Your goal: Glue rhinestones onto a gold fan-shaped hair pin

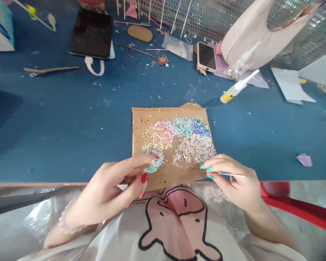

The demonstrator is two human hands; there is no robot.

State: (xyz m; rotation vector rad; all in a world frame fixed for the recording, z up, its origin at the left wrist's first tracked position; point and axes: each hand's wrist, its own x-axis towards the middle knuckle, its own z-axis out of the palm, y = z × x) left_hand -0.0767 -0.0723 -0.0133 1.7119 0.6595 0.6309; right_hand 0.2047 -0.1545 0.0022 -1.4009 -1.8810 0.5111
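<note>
My left hand (116,188) pinches a small curved piece covered in turquoise rhinestones (154,165) between thumb and fingers, just over the near left part of a cardboard sheet (170,177). Loose rhinestones (197,148) lie on the cardboard in patches of yellow, pink, turquoise, blue, green and clear. In my right hand (233,177) is a thin pair of tweezers (228,174), held between thumb and fingers. Its tip points left, low over the cardboard's near right part, below the clear stones. Whether the tip holds a stone is too small to tell.
A glue bottle (232,93) lies to the right. Farther back are a phone (206,57), a bag of white bits (178,47), a dark tablet-like device (91,34) and a pale handbag (250,32). Scissors-like tool (51,70) rests at left. The table edge is close to me.
</note>
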